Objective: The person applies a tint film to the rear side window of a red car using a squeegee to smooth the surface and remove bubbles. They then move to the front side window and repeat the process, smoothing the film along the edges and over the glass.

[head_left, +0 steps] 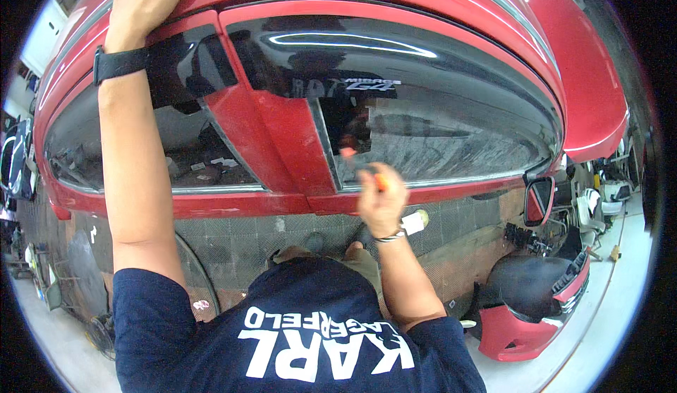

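A red car's side fills the upper view. My left arm, with a black wrist strap, reaches up over the rear door, and my left hand rests on the red roof; its fingers pass beyond the top edge. My right hand is closed around a small tool with an orange and black handle, held by the lower edge of the front window. A reddish bit shows by the tool, blurred; I cannot tell whether it belongs to it. Whitish streaks mark the lower part of this dark glass.
The rear door window lies left of the red pillar. At the right, a side mirror juts out and a red panel stands raised. A detached red bumper lies on the floor, and a dark hose curves at lower left.
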A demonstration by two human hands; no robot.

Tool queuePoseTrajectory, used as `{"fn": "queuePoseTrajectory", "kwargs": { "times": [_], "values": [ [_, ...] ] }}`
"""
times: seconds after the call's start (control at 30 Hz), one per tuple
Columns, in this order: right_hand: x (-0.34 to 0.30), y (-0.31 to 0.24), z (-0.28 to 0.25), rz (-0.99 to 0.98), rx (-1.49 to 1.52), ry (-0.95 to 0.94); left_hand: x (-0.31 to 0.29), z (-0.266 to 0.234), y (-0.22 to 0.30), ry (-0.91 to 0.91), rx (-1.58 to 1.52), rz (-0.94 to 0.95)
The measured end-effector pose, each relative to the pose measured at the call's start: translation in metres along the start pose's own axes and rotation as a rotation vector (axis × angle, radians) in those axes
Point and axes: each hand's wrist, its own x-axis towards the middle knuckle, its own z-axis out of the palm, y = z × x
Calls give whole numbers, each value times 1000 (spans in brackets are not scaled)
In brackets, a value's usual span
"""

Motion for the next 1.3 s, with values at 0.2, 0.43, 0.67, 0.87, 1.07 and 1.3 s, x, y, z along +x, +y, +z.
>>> {"fn": "queuePoseTrajectory", "kwargs": {
  "times": [0.2, 0.43, 0.67, 0.87, 1.07, 1.3],
  "values": [
    [-13, 11, -11, 312, 72, 73, -2, 5, -5, -7, -65, -26],
    [-13, 9, -7, 144, 65, 76, 5, -1, -18, -41, -95, -80],
    [-24, 13, -1, 117, 11, -77, 5, 0, -20, -22, -89, -62],
    [-41, 12, 17, 83, 108, -59, 5, 1, -14, -15, -112, -48],
    [-49, 29, -8, 299, 19, -23, 7, 0, -18, -53, -109, -38],
    [-54, 34, -6, 271, 54, -31, -3, 8, -10, 16, -242, -49]
  ]
}}
